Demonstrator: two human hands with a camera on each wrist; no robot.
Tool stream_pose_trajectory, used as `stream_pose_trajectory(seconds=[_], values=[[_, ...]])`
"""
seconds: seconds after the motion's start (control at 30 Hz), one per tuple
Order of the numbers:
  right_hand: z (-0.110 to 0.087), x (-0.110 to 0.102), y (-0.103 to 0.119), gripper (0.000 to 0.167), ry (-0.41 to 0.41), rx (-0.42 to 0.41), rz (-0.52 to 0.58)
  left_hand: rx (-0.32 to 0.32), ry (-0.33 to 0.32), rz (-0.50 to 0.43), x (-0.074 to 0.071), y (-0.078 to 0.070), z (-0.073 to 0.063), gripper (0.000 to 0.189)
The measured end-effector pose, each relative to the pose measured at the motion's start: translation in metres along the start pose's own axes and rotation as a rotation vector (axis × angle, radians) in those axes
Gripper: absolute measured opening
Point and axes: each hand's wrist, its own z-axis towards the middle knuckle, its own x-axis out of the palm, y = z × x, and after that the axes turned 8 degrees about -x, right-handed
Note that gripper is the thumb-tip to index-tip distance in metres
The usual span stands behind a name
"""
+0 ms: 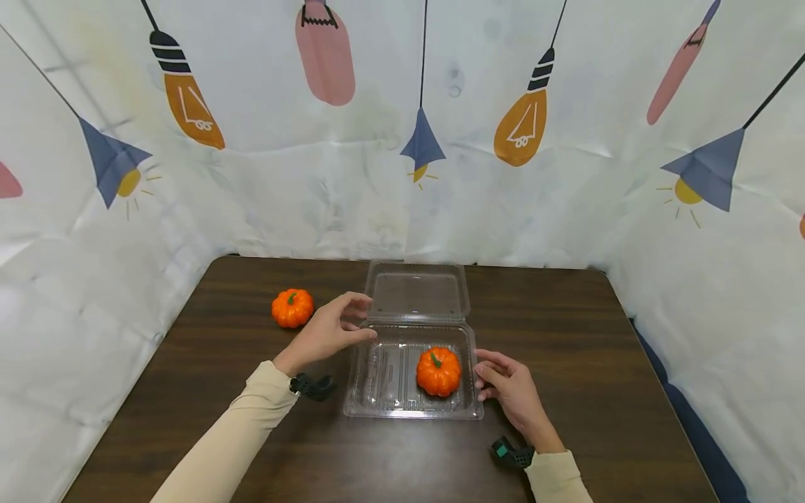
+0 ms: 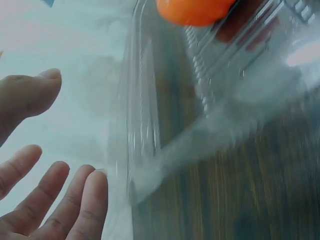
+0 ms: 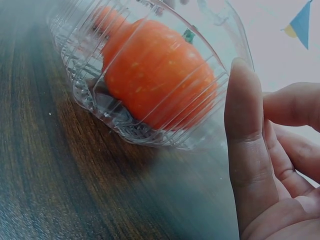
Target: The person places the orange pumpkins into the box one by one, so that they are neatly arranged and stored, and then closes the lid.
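Observation:
A clear plastic clamshell container [image 1: 388, 412] lies on the table, its lid [image 1: 416, 293] folded back flat behind the base. Inside the base, toward the right, sits a small orange pumpkin [image 1: 439, 372] with a green stem; the right wrist view shows this pumpkin [image 3: 155, 75] through the clear wall. My left hand [image 1: 328, 334] is at the container's left side near the hinge, fingers apart and nothing between them. At the right rim, my right hand [image 1: 512, 391] has its fingertips right at the edge, the thumb straight.
Another small orange pumpkin [image 1: 292, 308] stands on the dark wooden table [image 1: 553, 321], left of the container and beyond my left wrist. White curtains [image 1: 377, 195] printed with lamps and bulbs enclose the table at the back and sides.

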Motion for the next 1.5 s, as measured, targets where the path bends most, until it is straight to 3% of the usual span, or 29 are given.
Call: stream_pose_trajectory(seconds=[0.3, 0.57, 0.97, 1.27, 1.5], values=[[-0.001, 0.002, -0.001, 0.049, -0.025, 0.005, -0.02, -0.033, -0.156, -0.039, -0.033, 0.022, -0.013, 0.057], [-0.005, 0.004, 0.0, 0.049, -0.049, 0.033, 0.0, -0.085, -0.287, -0.003, -0.057, 0.037, -0.025, 0.058], [-0.005, 0.005, 0.001, 0.05, -0.063, 0.041, -0.004, -0.101, -0.438, 0.026, -0.074, 0.07, -0.037, 0.057], [-0.006, 0.006, 0.0, 0.049, -0.083, 0.045, -0.005, -0.149, -0.512, 0.063, -0.079, 0.093, -0.042, 0.059], [-0.008, 0.009, 0.003, 0.053, -0.054, 0.025, 0.002, -0.166, -0.566, 0.086, -0.084, 0.104, -0.045, 0.06]])
